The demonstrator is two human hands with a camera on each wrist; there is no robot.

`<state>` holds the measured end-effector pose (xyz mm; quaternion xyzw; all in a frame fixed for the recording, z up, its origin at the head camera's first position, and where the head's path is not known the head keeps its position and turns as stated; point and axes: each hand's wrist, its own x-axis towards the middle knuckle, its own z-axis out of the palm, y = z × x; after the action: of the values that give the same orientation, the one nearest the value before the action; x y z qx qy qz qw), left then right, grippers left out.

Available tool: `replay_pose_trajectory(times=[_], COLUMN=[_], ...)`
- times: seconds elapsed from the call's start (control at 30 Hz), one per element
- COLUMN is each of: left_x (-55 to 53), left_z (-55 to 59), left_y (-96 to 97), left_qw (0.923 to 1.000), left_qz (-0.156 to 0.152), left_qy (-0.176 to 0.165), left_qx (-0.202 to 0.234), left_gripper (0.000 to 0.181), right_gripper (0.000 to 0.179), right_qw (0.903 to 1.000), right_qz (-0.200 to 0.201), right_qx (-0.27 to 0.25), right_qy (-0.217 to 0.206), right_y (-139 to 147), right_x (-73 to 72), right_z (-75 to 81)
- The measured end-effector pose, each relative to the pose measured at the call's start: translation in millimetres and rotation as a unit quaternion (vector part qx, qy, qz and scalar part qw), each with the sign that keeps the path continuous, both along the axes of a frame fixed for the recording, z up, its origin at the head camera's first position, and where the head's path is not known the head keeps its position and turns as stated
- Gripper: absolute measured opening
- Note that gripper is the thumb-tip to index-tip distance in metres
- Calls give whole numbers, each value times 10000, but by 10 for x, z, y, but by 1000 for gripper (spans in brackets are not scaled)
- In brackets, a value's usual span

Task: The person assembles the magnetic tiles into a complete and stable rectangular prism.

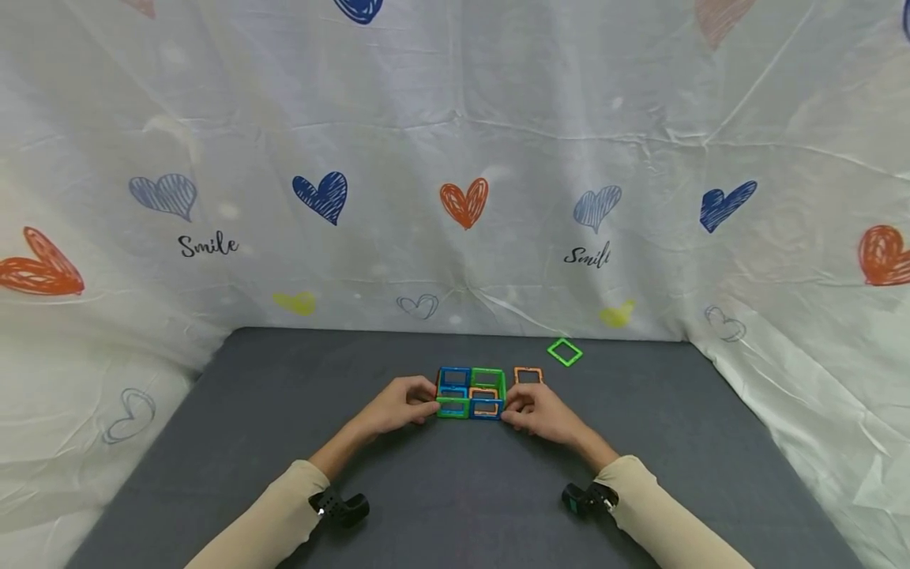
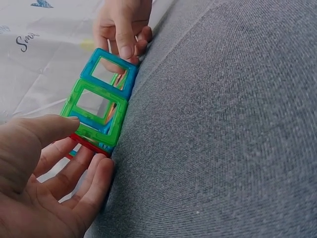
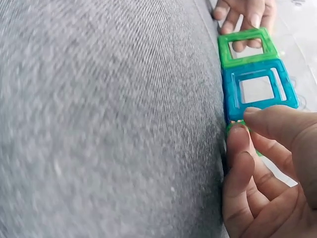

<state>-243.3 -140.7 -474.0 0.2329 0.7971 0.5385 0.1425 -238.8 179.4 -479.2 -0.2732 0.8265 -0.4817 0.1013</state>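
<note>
A low box of magnetic tiles [image 1: 470, 393], with green, blue, orange and red frames, stands on the dark table between my two hands. My left hand [image 1: 400, 405] holds its left end. In the left wrist view the thumb lies on the edge of the green front tile [image 2: 120, 119], and the fingers are by the red side tile [image 2: 91, 144]. At the right end my right hand [image 1: 543, 412] pinches the corner, its thumb on the blue front tile [image 3: 231, 94]. An orange square tile [image 1: 528, 369] lies just behind that hand, which partly hides it.
A green square tile [image 1: 558, 358] lies by itself near the back edge of the table [image 1: 398, 490]. Behind the table hangs a white cloth [image 1: 526, 237] printed with hearts. Each wrist carries a black strapped device [image 1: 340, 507].
</note>
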Motion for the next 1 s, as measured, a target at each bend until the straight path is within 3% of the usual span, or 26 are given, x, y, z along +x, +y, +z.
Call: replay_pose_trajectory(times=[0.37, 0.63, 0.7, 1.0], left_x=[3, 175, 184, 2], left_z=[23, 308, 330, 17], left_y=[39, 57, 58, 1], left_qw=[10000, 9998, 9999, 9999], left_qz=[-48, -134, -134, -110], left_qy=[-41, -77, -40, -3], left_qx=[72, 104, 90, 30], left_gripper=[21, 22, 22, 22], right_gripper=[23, 29, 31, 34], right_qw=[9997, 9987, 9982, 9938], right_qz=[30, -156, -222, -220], right_qx=[193, 275, 374, 789], right_qy=[114, 398, 422, 750], right_y=[370, 625, 658, 626], right_x=[-65, -175, -208, -389], right_z=[133, 186, 174, 90])
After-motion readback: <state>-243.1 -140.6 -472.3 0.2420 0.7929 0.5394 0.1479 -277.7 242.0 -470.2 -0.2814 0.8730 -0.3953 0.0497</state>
